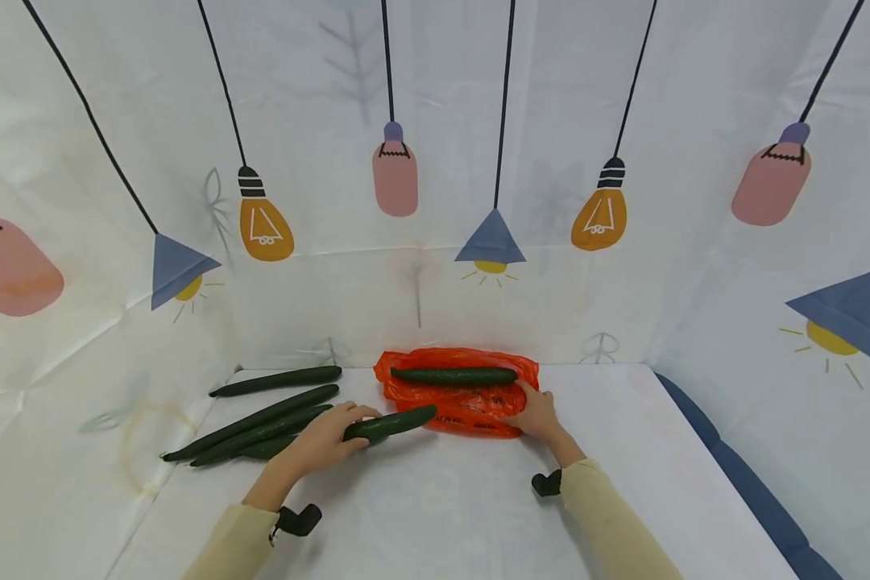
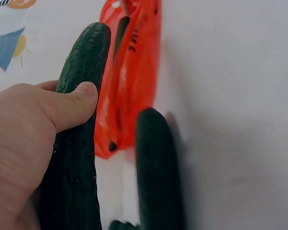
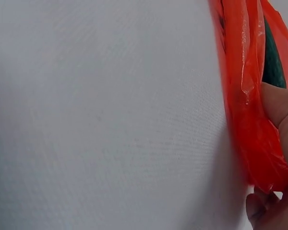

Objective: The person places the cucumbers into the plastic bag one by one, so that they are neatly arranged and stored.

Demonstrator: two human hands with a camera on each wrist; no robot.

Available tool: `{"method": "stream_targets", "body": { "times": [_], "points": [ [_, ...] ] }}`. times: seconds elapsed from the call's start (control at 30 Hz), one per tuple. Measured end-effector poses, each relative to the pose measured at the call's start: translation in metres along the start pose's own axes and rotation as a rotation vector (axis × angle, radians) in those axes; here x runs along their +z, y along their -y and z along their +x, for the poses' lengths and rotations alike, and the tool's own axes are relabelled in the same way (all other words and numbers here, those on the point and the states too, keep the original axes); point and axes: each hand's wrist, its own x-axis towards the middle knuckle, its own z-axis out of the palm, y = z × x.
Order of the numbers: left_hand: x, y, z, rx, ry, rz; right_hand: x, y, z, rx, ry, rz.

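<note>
With one cucumber (image 1: 453, 375) already on the orange bag (image 1: 471, 407) (my right hand (image 1: 535, 412) pinches its edge), my left hand (image 1: 324, 441) grips a second cucumber (image 1: 390, 423) beside it, while three more (image 1: 261, 423) wait left.

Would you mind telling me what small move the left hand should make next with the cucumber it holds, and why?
Probably slide the held cucumber rightward into the orange bag. The left hand grips it with its tip right at the bag's edge, the right hand holds the bag, and one cucumber seems already bagged.
</note>
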Motion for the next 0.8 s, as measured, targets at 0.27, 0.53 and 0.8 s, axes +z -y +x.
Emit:
{"method": "stream_targets", "body": {
  "times": [0.27, 0.53, 0.8],
  "points": [
    [-0.006, -0.017, 0.043, 0.054, 0.028, -0.011, -0.008, 0.008, -0.006, -0.031, -0.026, -0.079],
    [-0.005, -0.028, 0.08, 0.081, 0.064, -0.031, -0.011, 0.008, -0.004, -0.047, -0.018, -0.008],
    [0.0, -0.04, 0.113, 0.102, 0.114, -0.048, -0.011, 0.003, -0.002, -0.041, -0.002, 0.028]
  ]
}}
